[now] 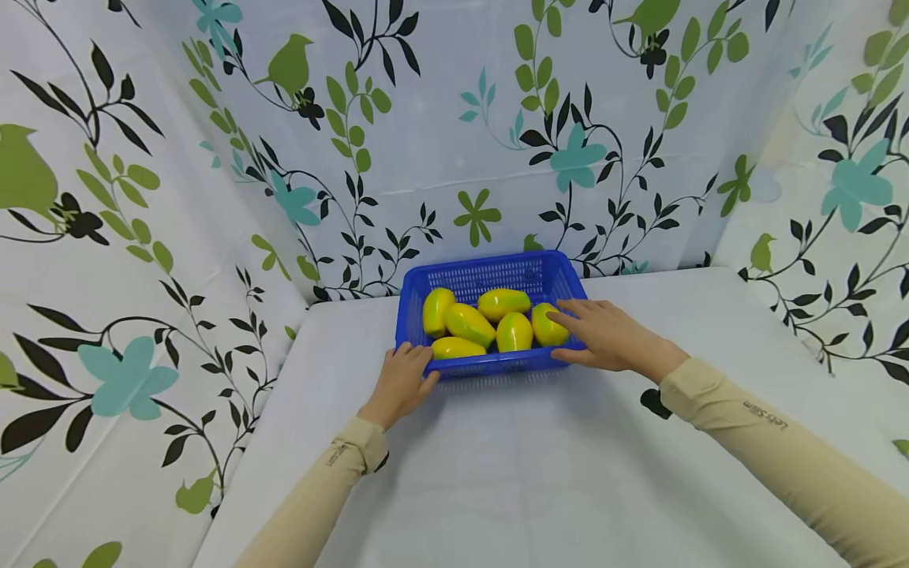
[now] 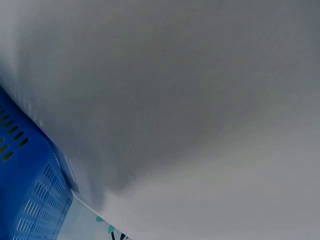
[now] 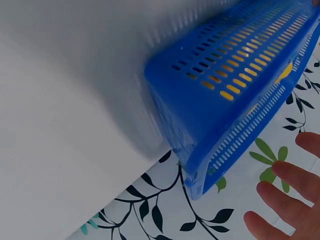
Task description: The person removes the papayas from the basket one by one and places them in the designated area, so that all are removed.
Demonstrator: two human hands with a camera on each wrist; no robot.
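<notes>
A blue plastic basket (image 1: 497, 364) with slotted walls sits on the white table and holds several shiny yellow-green mangoes (image 1: 469, 324). My left hand (image 1: 403, 379) grips its front left corner, fingers over the rim and thumb at the front. Over the front right corner reaches my right hand (image 1: 604, 335), its fingers spread and fairly straight beside the rightmost mango (image 1: 548, 325). In the right wrist view those fingers (image 3: 295, 187) stand apart, with the basket's wall (image 3: 200, 110) beside them. The left wrist view shows only the basket's side (image 2: 30, 185), not the hand.
The white cloth-covered table (image 1: 497, 481) extends in front of the basket and to both sides. Behind it hangs a curtain (image 1: 440, 158) printed with leaves, birds and flowers, which also runs along the left and right. A dark printed spot (image 1: 655, 403) lies near the right sleeve.
</notes>
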